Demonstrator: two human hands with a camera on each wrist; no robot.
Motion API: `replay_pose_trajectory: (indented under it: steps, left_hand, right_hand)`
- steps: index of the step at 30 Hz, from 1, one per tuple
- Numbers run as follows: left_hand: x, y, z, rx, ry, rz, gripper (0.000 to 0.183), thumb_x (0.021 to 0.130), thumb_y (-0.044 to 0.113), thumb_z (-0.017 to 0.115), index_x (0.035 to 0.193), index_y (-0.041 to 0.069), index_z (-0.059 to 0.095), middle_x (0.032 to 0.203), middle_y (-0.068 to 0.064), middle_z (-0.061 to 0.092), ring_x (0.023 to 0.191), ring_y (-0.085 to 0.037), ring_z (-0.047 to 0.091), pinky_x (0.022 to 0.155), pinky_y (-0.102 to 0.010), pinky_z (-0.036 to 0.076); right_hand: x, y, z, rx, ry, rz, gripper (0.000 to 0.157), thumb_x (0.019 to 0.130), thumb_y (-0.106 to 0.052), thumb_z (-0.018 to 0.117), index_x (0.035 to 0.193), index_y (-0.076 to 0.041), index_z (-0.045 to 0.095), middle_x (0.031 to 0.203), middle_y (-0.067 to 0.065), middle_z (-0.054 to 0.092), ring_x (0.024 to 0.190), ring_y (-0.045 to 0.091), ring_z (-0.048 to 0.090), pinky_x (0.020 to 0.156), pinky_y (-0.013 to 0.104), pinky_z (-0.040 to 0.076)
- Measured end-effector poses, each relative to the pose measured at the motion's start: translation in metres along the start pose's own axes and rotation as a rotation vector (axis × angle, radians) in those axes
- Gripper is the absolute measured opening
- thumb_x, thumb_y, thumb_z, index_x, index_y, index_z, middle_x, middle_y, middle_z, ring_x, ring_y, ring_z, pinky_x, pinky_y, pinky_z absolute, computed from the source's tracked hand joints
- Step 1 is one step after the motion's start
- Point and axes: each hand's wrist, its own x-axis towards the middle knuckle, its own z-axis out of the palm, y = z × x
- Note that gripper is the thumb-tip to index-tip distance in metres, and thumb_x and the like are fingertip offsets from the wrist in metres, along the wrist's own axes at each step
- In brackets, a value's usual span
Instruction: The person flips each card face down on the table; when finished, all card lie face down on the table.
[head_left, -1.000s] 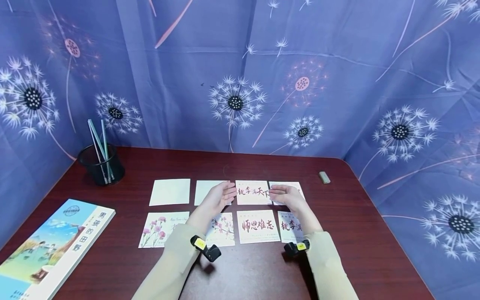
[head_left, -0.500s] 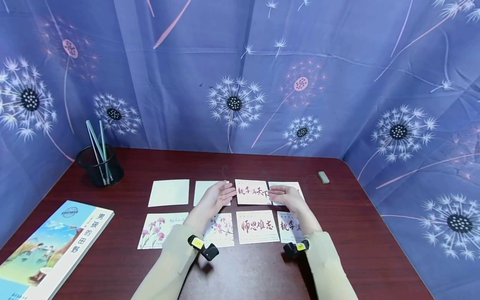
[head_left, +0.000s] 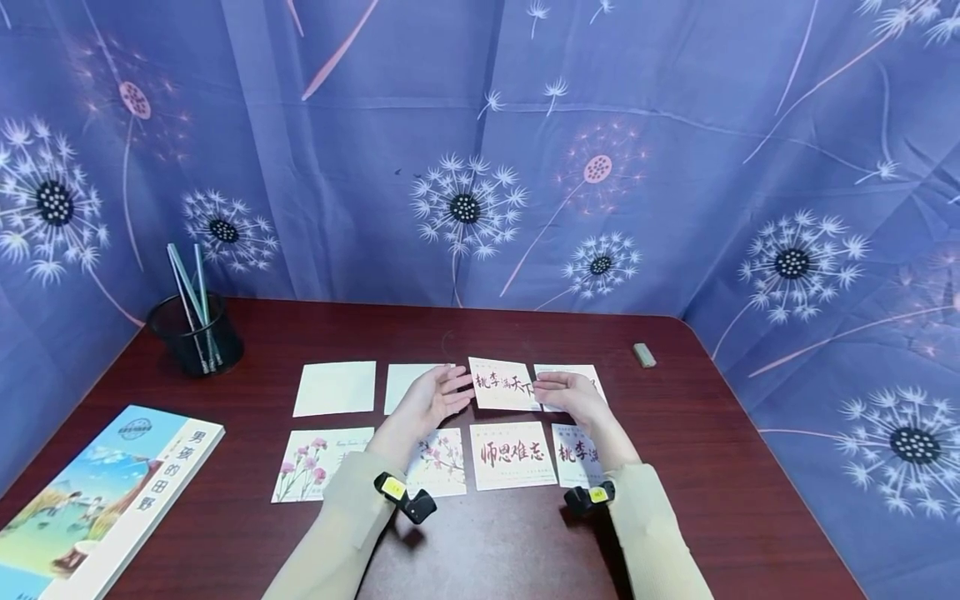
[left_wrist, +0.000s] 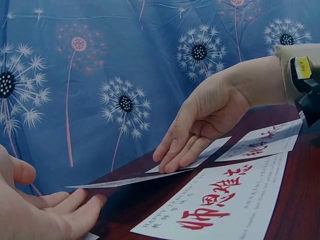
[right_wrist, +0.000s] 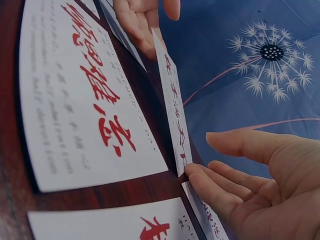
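Note:
A white card with red brush characters point(head_left: 501, 385) lies in the back row between my hands. Its left edge is raised off the table, and in the left wrist view this tilted card point(left_wrist: 125, 181) appears almost edge-on. My left hand point(head_left: 426, 402) is at the raised edge, fingers extended beneath or against it and thumb apart. The fingertips of my right hand point(head_left: 576, 398) touch the opposite edge; in the right wrist view that hand's thumb point(right_wrist: 240, 142) stays clear of the card. Directly in front lies another red-lettered card point(head_left: 513, 455), flat on the table.
Around them lie a blank card point(head_left: 334, 388), a pink-flower card point(head_left: 318, 463), and other cards partly covered by my arms. A book point(head_left: 112, 500) and a black pen cup point(head_left: 197, 337) stand at left. A small eraser-like block point(head_left: 643, 355) lies at right, before a blue curtain point(head_left: 337, 167).
The left edge of the back-row card has risen slightly off the table. Both hands stay nearly in place; the whole view has shifted a little.

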Motion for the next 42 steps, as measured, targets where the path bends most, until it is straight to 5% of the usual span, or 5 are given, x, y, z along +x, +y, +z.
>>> replay_pose_trajectory:
  steps: [11, 23, 30, 42]
  left_hand:
    - [0.001, -0.004, 0.004, -0.057, -0.042, -0.022, 0.057, 0.107, 0.022, 0.022, 0.148, -0.018, 0.014, 0.156, -0.037, 0.014, 0.147, -0.046, 0.017, 0.122, -0.046, 0.018]
    - [0.001, -0.004, 0.004, -0.059, -0.052, -0.011, 0.058, 0.107, 0.022, 0.022, 0.148, -0.017, 0.014, 0.156, -0.036, 0.012, 0.147, -0.047, 0.014, 0.123, -0.048, 0.017]
    - [-0.001, -0.003, 0.007, -0.076, -0.078, 0.009, 0.057, 0.107, 0.022, 0.019, 0.149, -0.017, 0.012, 0.157, -0.036, 0.011, 0.147, -0.046, 0.013, 0.123, -0.048, 0.016]
    - [-0.002, -0.004, 0.013, -0.148, -0.114, 0.046, 0.058, 0.107, 0.025, 0.021, 0.15, -0.014, 0.014, 0.158, -0.033, 0.011, 0.148, -0.044, 0.013, 0.123, -0.046, 0.015]
  right_hand:
    - [0.001, 0.001, 0.003, -0.025, -0.004, -0.005, 0.047, 0.094, -0.005, 0.06, 0.135, 0.014, 0.047, 0.135, 0.029, 0.055, 0.12, 0.03, 0.061, 0.104, 0.032, 0.048]
    - [-0.001, -0.007, 0.011, -0.022, 0.033, -0.02, 0.047, 0.093, -0.006, 0.062, 0.136, 0.011, 0.049, 0.134, 0.027, 0.057, 0.118, 0.026, 0.063, 0.103, 0.032, 0.048]
    - [-0.004, -0.021, 0.023, 0.014, -0.008, -0.068, 0.047, 0.093, -0.005, 0.061, 0.136, 0.009, 0.049, 0.135, 0.027, 0.057, 0.123, 0.035, 0.058, 0.113, 0.045, 0.039]
    - [0.004, -0.034, 0.036, 0.036, -0.018, -0.152, 0.049, 0.091, -0.005, 0.063, 0.135, 0.012, 0.049, 0.131, 0.03, 0.058, 0.11, 0.022, 0.065, 0.11, 0.041, 0.042]
